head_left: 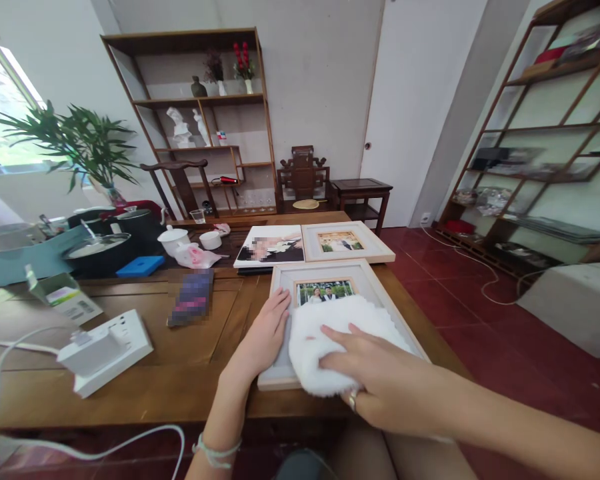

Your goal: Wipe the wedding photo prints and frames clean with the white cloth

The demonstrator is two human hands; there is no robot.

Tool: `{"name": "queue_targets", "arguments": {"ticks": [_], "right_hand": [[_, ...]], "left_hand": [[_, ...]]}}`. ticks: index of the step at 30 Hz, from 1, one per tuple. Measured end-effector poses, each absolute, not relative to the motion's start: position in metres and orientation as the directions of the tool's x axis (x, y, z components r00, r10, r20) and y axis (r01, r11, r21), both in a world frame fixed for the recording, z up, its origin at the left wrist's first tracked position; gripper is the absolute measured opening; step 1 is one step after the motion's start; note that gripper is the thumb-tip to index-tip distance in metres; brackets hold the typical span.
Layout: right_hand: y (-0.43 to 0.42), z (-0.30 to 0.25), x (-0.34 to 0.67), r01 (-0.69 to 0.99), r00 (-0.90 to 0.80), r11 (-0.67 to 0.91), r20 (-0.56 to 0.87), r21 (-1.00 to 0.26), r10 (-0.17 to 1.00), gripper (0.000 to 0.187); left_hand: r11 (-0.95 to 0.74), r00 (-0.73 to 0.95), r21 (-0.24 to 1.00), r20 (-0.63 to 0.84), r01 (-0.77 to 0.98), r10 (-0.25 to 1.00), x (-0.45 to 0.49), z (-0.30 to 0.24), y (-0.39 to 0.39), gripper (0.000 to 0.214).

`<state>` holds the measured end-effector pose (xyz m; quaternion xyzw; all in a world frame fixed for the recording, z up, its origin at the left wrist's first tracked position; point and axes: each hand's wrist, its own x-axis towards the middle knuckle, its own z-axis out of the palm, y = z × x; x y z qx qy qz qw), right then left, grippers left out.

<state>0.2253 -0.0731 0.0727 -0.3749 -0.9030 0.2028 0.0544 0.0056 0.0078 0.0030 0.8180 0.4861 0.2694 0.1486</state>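
Note:
A light wooden picture frame (383,283) with a small photo of people (325,291) lies flat at the table's front right edge. My left hand (269,331) rests along its left side, fingers stretched out against the frame. Under my right hand (365,360) is a fluffy white cloth (330,319), pressed onto the lower part of the frame. The right fingers are bent into the cloth, and a ring shows on one of them. The cloth hides the photo's lower part and much of the mat.
Behind lie another framed photo (375,241) and a photo panel (255,235). To the left on the wooden table (230,313) are a blurred phone-like object (193,298), a white power strip (113,350) with cables, a blue box (140,266), and a black pot (97,252).

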Motion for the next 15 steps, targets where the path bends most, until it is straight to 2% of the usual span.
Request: {"name": "queue_targets", "arguments": {"ticks": [5, 9, 12, 15], "right_hand": [[-0.022, 0.052, 0.225, 0.781, -0.585, 0.569, 0.019, -0.256, 0.811, 0.055], [0.002, 0.053, 0.212, 0.844, -0.498, 0.494, 0.037, -0.211, 0.866, 0.061], [-0.011, 0.059, 0.192, 0.818, -0.543, 0.529, -0.004, -0.225, 0.84, 0.059], [-0.038, 0.063, 0.176, 0.748, -0.648, 0.611, -0.084, -0.261, 0.757, 0.053]], "left_hand": [[-0.466, 0.369, 0.528, 0.285, 0.71, 0.885, 0.007, 0.005, 0.007, 0.046], [-0.455, 0.342, 0.561, 0.301, 0.692, 0.89, 0.008, 0.006, 0.006, 0.045], [-0.46, 0.309, 0.604, 0.344, 0.65, 0.887, 0.007, 0.004, 0.006, 0.044], [-0.465, 0.269, 0.637, 0.385, 0.615, 0.883, 0.006, 0.002, 0.008, 0.045]]}}
